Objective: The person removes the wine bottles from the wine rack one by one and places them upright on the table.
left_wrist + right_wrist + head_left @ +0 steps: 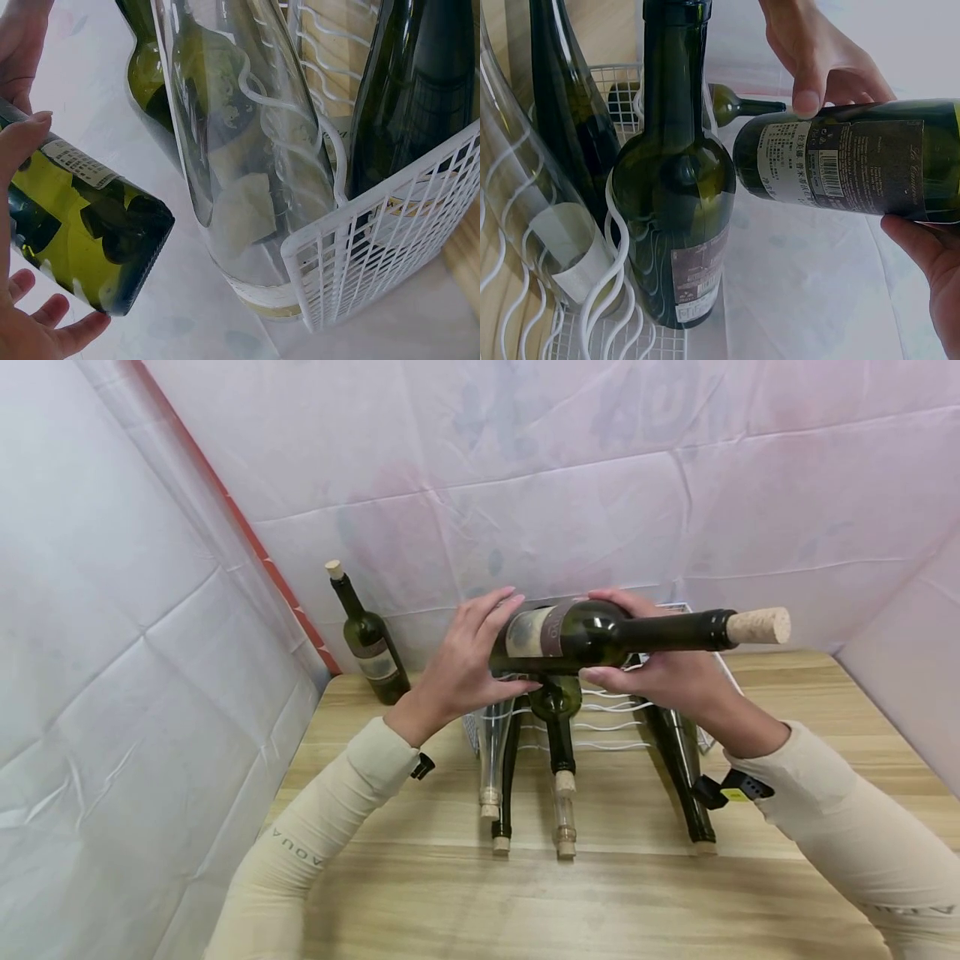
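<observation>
Left grip (457, 667) over tabletop (600, 902), sheeting (555, 485) behind

Desk (420, 893), pale wood-grain top. Directly upon it: one white wire rack (337, 270), near the middle of the far edge, mesh-sided with wavy crossbars; one dark green glass bottle (381, 652), labelled, corked, standing at the far left corner.
</observation>
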### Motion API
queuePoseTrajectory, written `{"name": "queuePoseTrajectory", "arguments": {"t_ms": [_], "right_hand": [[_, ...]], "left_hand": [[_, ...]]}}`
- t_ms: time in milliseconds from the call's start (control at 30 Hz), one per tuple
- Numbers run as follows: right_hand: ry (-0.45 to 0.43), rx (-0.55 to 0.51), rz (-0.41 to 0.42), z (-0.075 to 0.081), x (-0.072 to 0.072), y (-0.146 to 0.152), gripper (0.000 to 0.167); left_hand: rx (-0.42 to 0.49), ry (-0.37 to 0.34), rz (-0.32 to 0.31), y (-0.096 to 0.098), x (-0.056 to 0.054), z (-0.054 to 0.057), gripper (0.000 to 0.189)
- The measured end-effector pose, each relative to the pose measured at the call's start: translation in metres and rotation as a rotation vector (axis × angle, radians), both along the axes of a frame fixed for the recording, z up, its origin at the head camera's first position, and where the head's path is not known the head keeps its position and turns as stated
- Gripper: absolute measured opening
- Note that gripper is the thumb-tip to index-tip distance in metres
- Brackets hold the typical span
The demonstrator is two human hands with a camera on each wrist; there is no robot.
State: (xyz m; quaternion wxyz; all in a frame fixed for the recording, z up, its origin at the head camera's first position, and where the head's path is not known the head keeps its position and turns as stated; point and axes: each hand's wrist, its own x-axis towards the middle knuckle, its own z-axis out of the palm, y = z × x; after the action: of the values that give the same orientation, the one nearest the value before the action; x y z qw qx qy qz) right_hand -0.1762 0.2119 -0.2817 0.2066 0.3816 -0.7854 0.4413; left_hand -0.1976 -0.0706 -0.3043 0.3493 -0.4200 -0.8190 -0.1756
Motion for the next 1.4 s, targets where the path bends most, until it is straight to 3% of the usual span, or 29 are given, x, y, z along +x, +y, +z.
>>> {"name": "queuePoseTrajectory", "arguments": {"t_ms": [367, 833, 1400], "right_hand": [[0.001, -0.108, 0.104, -0.0057, -0.0034, -0.0047, 0.089], [-0.005, -0.107, 0.129, -0.0068, -0.0027, -0.004, 0.091], [-0.015, -0.064, 0.105, -0.0091, -0.0054, -0.0047, 0.092]], "left_hand": [[0.013, 0.029, -0.03, -0.0013, 0.0, -0.0013, 0.101], [-0.003, 0.006, -0.031, -0.0016, 0.0034, -0.003, 0.091], [-0.014, -0.008, 0.02, -0.0013, 0.0051, -0.0073, 0.088]]}}
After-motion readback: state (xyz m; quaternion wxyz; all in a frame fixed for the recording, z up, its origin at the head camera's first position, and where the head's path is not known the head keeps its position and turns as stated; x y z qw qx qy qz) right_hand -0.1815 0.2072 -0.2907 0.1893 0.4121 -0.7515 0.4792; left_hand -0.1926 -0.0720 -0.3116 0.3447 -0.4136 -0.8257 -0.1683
